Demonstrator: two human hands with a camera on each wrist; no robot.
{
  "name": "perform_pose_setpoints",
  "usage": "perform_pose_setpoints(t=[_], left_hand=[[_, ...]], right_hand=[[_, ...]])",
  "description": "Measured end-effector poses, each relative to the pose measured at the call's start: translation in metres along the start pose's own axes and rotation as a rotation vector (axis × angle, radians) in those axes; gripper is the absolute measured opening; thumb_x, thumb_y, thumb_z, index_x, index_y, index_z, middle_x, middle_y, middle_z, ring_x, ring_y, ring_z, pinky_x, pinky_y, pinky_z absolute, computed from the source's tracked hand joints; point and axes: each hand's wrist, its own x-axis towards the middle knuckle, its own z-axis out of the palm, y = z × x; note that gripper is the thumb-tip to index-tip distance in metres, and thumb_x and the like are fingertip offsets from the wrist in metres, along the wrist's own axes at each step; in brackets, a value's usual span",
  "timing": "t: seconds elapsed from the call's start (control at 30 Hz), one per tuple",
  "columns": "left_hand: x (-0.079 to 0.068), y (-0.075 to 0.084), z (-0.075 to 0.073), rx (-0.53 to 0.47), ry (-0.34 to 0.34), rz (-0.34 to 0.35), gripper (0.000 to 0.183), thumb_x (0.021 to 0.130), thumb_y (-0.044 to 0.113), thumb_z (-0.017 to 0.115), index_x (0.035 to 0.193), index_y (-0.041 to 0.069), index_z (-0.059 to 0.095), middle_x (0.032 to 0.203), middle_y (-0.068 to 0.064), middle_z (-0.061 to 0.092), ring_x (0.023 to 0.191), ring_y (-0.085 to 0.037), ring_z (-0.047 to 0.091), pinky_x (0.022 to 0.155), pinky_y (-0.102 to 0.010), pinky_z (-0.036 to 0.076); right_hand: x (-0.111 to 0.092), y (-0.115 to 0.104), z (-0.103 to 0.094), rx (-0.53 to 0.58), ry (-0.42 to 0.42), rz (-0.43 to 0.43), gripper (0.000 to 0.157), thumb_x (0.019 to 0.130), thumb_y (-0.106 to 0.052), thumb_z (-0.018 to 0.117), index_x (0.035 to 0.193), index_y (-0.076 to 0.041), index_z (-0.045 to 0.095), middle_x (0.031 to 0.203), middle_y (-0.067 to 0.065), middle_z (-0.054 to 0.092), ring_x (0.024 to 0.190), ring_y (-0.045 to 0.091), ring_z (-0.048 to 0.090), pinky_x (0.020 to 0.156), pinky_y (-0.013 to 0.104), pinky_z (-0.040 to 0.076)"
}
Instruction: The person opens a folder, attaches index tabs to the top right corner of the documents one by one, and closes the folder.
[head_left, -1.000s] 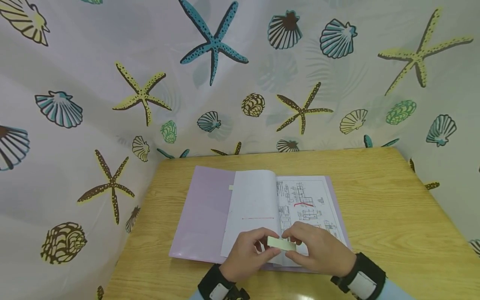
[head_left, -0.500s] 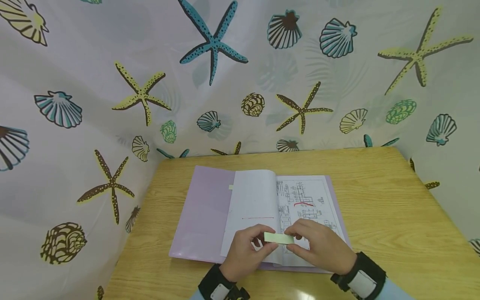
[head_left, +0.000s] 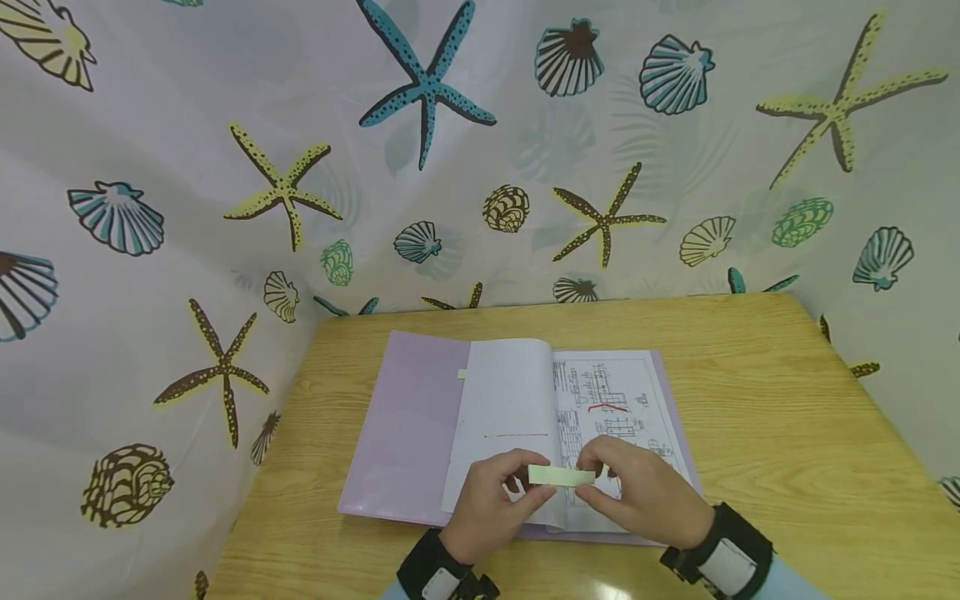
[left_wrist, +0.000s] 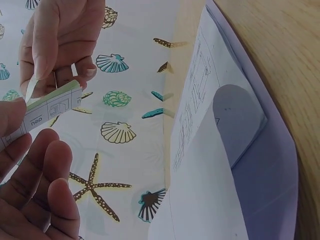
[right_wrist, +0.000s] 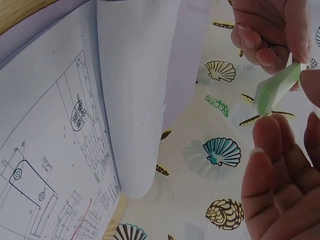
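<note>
One pad (head_left: 551, 476), wooden table (head_left: 787, 417), seashell-print backdrop (head_left: 450, 192).

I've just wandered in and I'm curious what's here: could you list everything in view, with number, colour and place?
Small paper pad: one, pale green, between the hands
Folder: one, lilac, open on the table
Pages: several, white with black drawings and red lines, in the folder
Paper tab: one, pale, left page's outer edge
Table: one, wood-brown, under the folder
Patterned cloth: count unclear, white with shells and starfish, around the table
Wrist straps: two, black, one per wrist
Sleeves: two, light blue, bottom edge
Left hand: one, bare, pad's left end
Right hand: one, bare, pad's right end
</note>
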Motion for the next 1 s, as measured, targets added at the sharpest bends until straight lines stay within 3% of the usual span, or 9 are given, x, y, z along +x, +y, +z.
perform_pose_setpoints(t=[0.17, 0.37, 0.6, 0.77, 0.9, 1.0], left_hand=[[0.0001, 0.0002, -0.0004, 0.012, 0.003, 0.004, 0.022, 0.087, 0.029, 0.067, 0.105, 0.016, 0.063, 0.08, 0.01, 0.061, 0.068, 0.001, 0.054, 0.056, -0.018, 0.048], [-0.0001, 0.0004, 0.0007, 0.014, 0.005, 0.008, 0.022, 0.088, 0.03, 0.066, 0.105, 0.016, 0.063, 0.081, 0.01, 0.062, 0.069, 0.001, 0.054, 0.056, -0.019, 0.048], [-0.0015, 0.0027, 0.0056, -0.034, 0.009, 0.029, 0.021, 0.086, 0.029, 0.068, 0.106, 0.022, 0.063, 0.083, 0.01, 0.063, 0.07, -0.001, 0.054, 0.058, -0.022, 0.05], [-0.0022, 0.0031, 0.0077, -0.06, 0.015, 0.03, 0.022, 0.086, 0.028, 0.069, 0.106, 0.023, 0.064, 0.085, 0.01, 0.063, 0.069, -0.005, 0.054, 0.058, -0.023, 0.05], [-0.0025, 0.0029, 0.0083, -0.055, 0.017, 0.031, 0.024, 0.085, 0.029, 0.069, 0.108, 0.022, 0.063, 0.089, 0.01, 0.064, 0.071, -0.006, 0.054, 0.059, -0.024, 0.051], [-0.0028, 0.0026, 0.0075, 0.039, 0.033, 0.07, 0.03, 0.083, 0.029, 0.072, 0.11, 0.02, 0.062, 0.098, 0.009, 0.062, 0.083, -0.005, 0.054, 0.065, -0.025, 0.051]], right_hand=[[-0.0001, -0.0006, 0.0004, 0.071, -0.004, -0.041, 0.024, 0.08, -0.017, 0.073, 0.092, -0.025, 0.054, 0.104, -0.009, 0.055, 0.088, 0.007, 0.053, 0.072, 0.029, 0.052], [-0.0003, 0.0007, 0.0023, 0.082, 0.011, -0.09, 0.031, 0.078, -0.008, 0.07, 0.1, -0.025, 0.057, 0.12, -0.002, 0.054, 0.103, 0.014, 0.054, 0.08, 0.035, 0.052], [0.0021, 0.0019, 0.0063, 0.196, -0.026, 0.01, 0.034, 0.083, -0.008, 0.067, 0.113, -0.017, 0.052, 0.109, -0.004, 0.061, 0.098, 0.012, 0.059, 0.079, 0.035, 0.054], [0.0022, 0.002, 0.0087, 0.284, -0.085, 0.096, 0.039, 0.087, -0.012, 0.066, 0.122, -0.02, 0.05, 0.106, -0.006, 0.062, 0.092, 0.01, 0.061, 0.077, 0.034, 0.054], [0.0027, 0.0022, 0.009, 0.298, -0.091, 0.097, 0.024, 0.089, -0.015, 0.064, 0.111, -0.023, 0.058, 0.1, -0.009, 0.063, 0.088, 0.01, 0.061, 0.073, 0.032, 0.054], [0.0031, 0.0022, 0.0092, 0.299, -0.088, 0.125, 0.011, 0.092, -0.018, 0.062, 0.099, -0.026, 0.061, 0.091, -0.012, 0.064, 0.083, 0.009, 0.062, 0.065, 0.028, 0.053]])
